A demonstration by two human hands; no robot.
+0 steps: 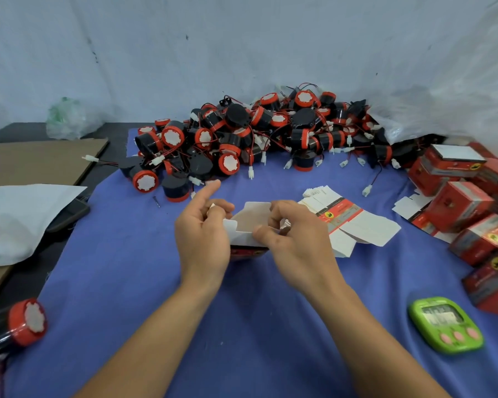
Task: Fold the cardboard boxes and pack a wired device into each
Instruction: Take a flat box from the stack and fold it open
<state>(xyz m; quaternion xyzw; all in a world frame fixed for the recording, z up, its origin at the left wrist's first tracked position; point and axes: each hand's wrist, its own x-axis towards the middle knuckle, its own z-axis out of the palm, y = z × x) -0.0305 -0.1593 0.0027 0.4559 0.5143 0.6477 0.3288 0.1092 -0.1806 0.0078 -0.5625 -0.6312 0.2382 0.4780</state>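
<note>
Cardboard box [249,226], half folded, sits between two hands at the middle of the blue-covered bench [121,282]. Left hand [203,237] grasps the box's left wall, fingers curled round a side tab, index finger lifted free. Right hand [298,245] pinches the near wall between thumb and fingers. The open mouth faces up and slightly away from the person, white inside showing, red print on the near face, far flap standing upright. The box looks widest from left to right, though the hands hide its ends. Doing this step well probably means creasing the side tabs squarely inward while keeping the walls upright, then closing the flap. Wired devices [242,139] are heaped along the far edge; flat blanks [357,225] lie just right.
</note>
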